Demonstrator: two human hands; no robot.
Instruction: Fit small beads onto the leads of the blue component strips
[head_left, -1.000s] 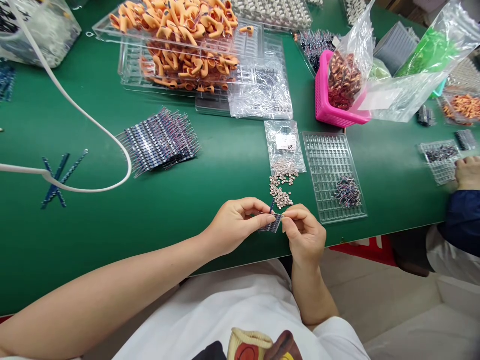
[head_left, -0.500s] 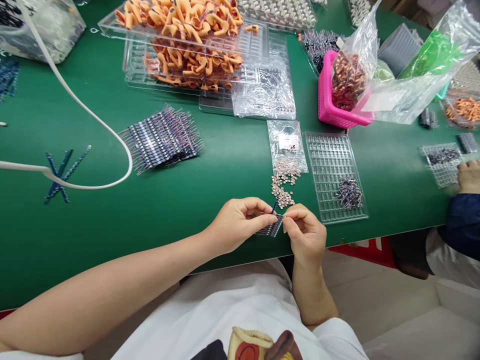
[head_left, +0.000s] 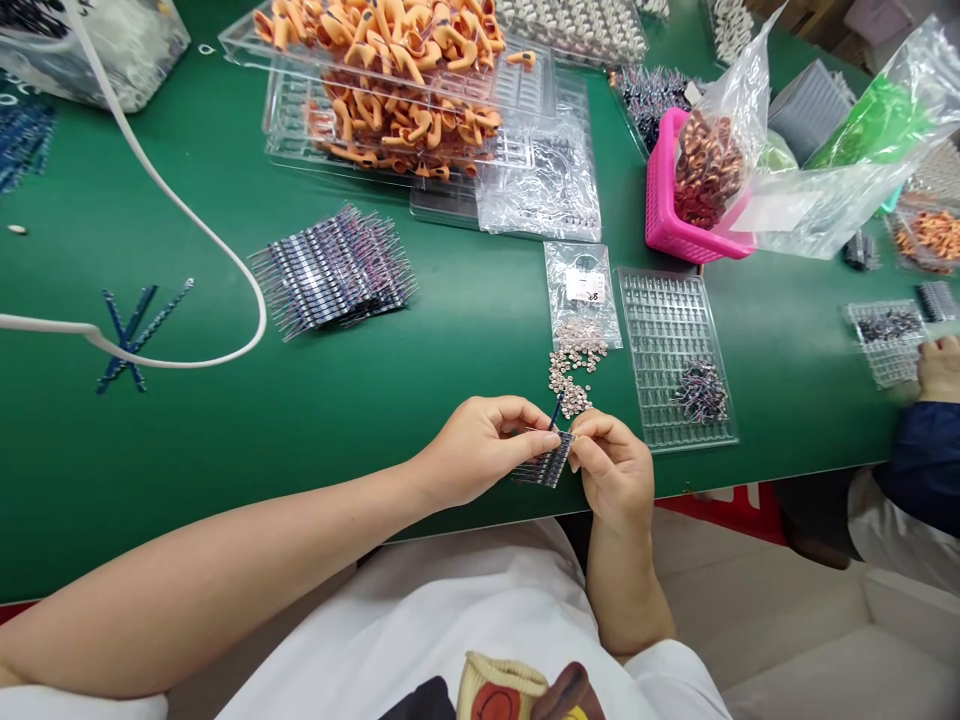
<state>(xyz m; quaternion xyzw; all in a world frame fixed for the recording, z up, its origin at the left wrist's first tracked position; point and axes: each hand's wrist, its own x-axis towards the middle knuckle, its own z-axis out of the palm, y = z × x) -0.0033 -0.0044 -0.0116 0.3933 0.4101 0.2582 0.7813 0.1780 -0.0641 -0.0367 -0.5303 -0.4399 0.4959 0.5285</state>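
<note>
My left hand (head_left: 495,445) pinches a flat strip of small dark components with thin wire leads (head_left: 546,470) near the table's front edge. A thin dark blue stick (head_left: 556,408) pokes up beside its fingertips. At the strip's right end, the fingertips of my right hand (head_left: 611,465) are pressed together; whatever tiny piece lies between them is hidden. Just beyond the hands lies a pile of small pinkish round pieces (head_left: 576,400), spilling from a clear labelled bag (head_left: 581,290). Right of them sits a clear ribbed tray (head_left: 660,330) bearing a heap of small wired parts (head_left: 703,392).
Stacked clear trays of orange curved shells (head_left: 412,130) stand at the back. A bundle of wired strips (head_left: 337,270) lies left, near a white cable (head_left: 247,355) crossing blue sticks (head_left: 127,350). A pink basket (head_left: 667,215) holds copper-coloured parts. Another person's hand (head_left: 941,368) is far right.
The view has shifted slightly, so the table items sit a little further right. The strip in my left hand is tilted a bit lower, and both hands stay together at its right end.
</note>
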